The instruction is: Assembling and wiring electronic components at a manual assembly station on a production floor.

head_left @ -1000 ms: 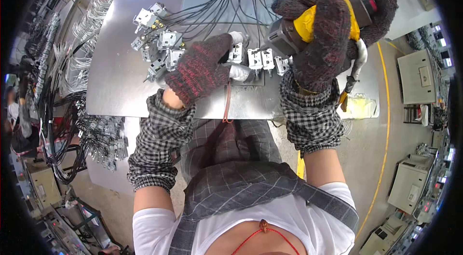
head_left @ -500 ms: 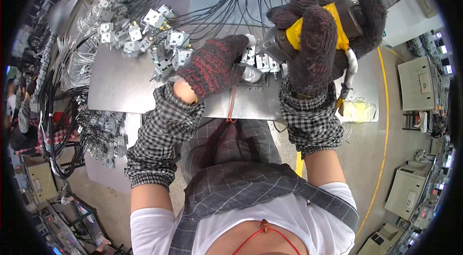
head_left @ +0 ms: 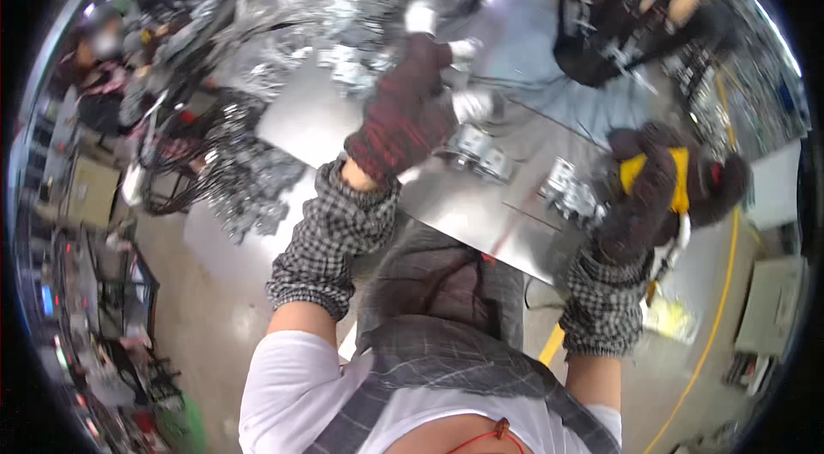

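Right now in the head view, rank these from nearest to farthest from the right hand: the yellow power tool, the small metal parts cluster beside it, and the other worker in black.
1. yellow power tool: gripped in the right hand.
2. metal parts cluster: just to its left on the metal worktable.
3. worker in black: far side of the table, top right.

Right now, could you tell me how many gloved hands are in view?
2. The left hand, in a dark red knit glove, reaches over the metal worktop; the right hand grips a yellow power tool at the worktop's right edge. Motion blur may hide others.
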Demonstrator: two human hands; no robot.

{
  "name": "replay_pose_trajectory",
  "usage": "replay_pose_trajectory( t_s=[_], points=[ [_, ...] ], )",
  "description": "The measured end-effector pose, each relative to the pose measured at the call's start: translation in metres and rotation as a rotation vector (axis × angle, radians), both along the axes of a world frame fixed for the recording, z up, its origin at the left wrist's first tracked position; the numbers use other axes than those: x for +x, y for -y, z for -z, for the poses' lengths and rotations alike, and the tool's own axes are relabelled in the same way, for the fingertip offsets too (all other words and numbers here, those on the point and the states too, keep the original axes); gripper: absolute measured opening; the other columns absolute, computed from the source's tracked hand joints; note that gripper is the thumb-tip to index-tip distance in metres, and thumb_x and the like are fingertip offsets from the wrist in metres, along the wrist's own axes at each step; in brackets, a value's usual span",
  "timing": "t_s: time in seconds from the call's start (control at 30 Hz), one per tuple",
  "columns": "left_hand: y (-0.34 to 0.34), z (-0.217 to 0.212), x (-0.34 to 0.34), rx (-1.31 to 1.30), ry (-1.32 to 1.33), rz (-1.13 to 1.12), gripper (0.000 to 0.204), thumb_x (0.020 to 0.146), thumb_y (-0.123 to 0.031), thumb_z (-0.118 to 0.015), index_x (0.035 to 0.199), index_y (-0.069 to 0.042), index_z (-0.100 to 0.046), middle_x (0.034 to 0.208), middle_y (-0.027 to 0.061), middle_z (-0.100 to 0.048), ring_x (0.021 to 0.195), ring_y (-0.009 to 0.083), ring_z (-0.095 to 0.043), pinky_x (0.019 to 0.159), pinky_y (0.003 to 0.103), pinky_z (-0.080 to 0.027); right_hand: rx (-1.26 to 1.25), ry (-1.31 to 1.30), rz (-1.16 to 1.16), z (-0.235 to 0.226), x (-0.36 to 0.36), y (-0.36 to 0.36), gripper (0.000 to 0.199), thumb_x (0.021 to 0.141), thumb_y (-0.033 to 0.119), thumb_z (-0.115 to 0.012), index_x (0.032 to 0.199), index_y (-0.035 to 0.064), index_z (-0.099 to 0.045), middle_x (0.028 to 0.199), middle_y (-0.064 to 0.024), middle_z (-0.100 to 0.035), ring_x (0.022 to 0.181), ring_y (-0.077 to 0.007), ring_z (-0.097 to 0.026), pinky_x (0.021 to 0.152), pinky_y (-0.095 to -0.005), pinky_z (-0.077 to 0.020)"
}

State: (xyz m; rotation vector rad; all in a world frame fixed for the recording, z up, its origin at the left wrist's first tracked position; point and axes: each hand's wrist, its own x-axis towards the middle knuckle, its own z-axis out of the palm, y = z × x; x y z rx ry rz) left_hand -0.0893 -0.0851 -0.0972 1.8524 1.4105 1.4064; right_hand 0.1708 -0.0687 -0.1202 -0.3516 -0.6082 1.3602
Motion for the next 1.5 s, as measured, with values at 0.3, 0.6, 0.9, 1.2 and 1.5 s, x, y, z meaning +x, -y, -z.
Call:
replay_pose_trajectory(
  t_s=[0.3, 0.6, 0.9, 1.2, 1.5],
  points=[
    [0.016, 0.01, -0.016, 0.249, -0.535, 0.109, 0.087, 0.072, -0.046, -0.08, 0.14, -0.007, -0.045, 0.129, 0.0176, -0.056, 0.115, 0.0353, -0.055, 0.097, 0.044, -0.045, 0.533, 0.477, 0.567, -0.028, -0.027, 0.0, 0.066, 0.089, 0.001, -0.062, 0.143, 0.0225, -0.03, 0.096, -0.0194, -0.063, 0.07, -0.0233, -0.066, 0.052, -0.0328, -0.0563],
    [0.019, 0.024, 0.012, 0.12, -1.037, -0.013, 0.063, 0.074, -0.032, -0.071, 0.132, -0.016, -0.055, 0.118, 0.0112, -0.061, 0.111, 0.0325, -0.055, 0.092, 0.047, -0.044, 0.38, 0.177, 0.344, -0.011, -0.01, -0.007, 0.068, 0.085, -0.005, -0.066, 0.142, 0.0155, -0.035, 0.104, -0.021, -0.063, 0.083, -0.025, -0.068, 0.063, -0.0383, -0.0601],
    [0.014, -0.009, 0.015, 0.034, -0.664, 0.167, 0.051, 0.073, -0.007, -0.075, 0.121, -0.008, -0.058, 0.111, 0.011, -0.064, 0.102, 0.0305, -0.064, 0.081, 0.038, -0.053, 0.397, 0.591, 0.448, 0.009, 0.008, -0.018, 0.058, 0.083, -0.003, -0.071, 0.133, 0.0054, -0.043, 0.105, -0.0128, -0.063, 0.087, -0.0192, -0.068, 0.072, -0.031, -0.059],
    [0.014, 0.026, 0.048, -0.42, 0.635, 0.268, 0.054, 0.078, -0.006, -0.072, 0.129, 0.001, -0.053, 0.108, 0.0078, -0.062, 0.097, 0.0168, -0.06, 0.085, 0.032, -0.051, 0.359, 0.158, 0.121, 0.002, 0.002, -0.019, 0.054, 0.097, 0.035, -0.055, 0.133, -0.0047, -0.042, 0.116, -0.0245, -0.058, 0.097, -0.0368, -0.065, 0.082, -0.0468, -0.0584],
    [0.008, 0.056, 0.042, -0.057, -0.3, 0.313, 0.058, 0.08, -0.017, -0.075, 0.133, -0.007, -0.053, 0.116, 0.0196, -0.063, 0.094, 0.0321, -0.066, 0.079, 0.039, -0.053, 0.539, 0.3, 0.342, -0.028, -0.013, 0.004, 0.056, 0.09, 0.005, -0.065, 0.139, 0.0178, -0.04, 0.112, -0.0184, -0.061, 0.097, -0.0259, -0.064, 0.074, -0.0433, -0.0576]
  ],
)
